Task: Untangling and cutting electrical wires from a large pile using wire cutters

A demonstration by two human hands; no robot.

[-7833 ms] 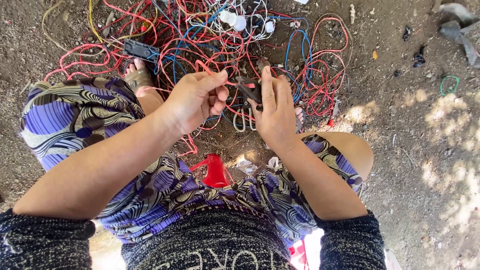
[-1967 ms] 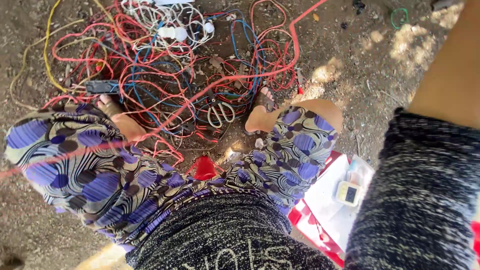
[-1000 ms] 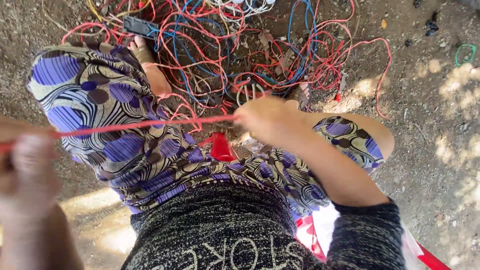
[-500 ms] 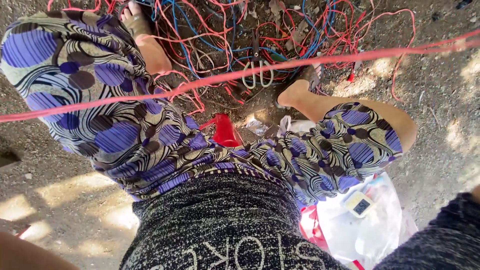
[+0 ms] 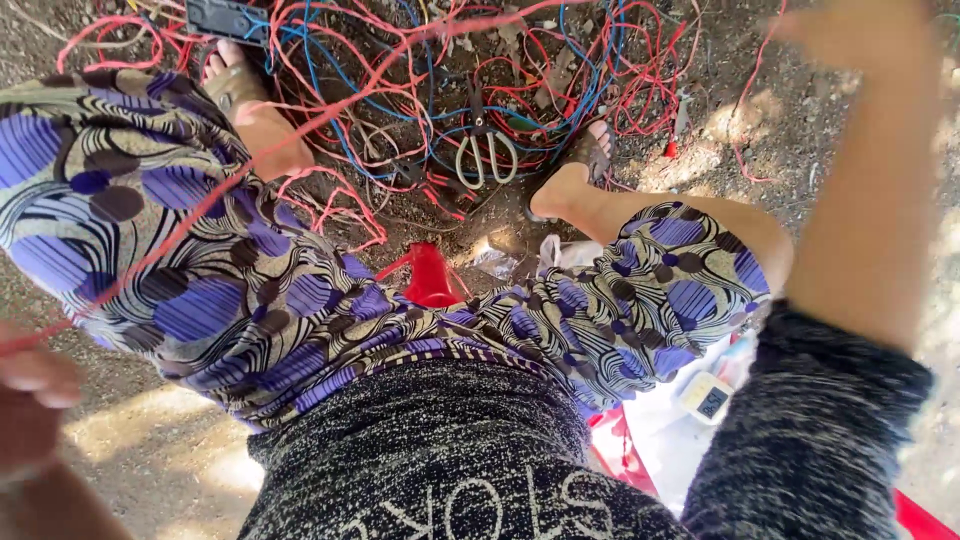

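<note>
I sit on the ground with a patterned purple skirt over my knees. My left hand (image 5: 30, 395), blurred at the lower left edge, is closed on a long red wire (image 5: 250, 165). The wire runs taut across my left knee up toward the top edge. My right hand (image 5: 850, 35) is raised at the upper right, blurred and partly cut off. What it holds is unclear, though a thin red strand (image 5: 745, 120) hangs near it. A tangle of red and blue wires (image 5: 520, 70) lies before my feet.
Scissors (image 5: 487, 152) lie in the tangle between my sandalled feet. A black box (image 5: 228, 18) sits at the top left. A red plastic piece (image 5: 432, 278) lies between my knees. A white bag with a small device (image 5: 710, 400) rests by my right thigh, on bare dirt.
The red wire now slants from lower left to upper right instead of lying nearly level. My right arm has risen into view at the right, and my left hand shows at the lower left.
</note>
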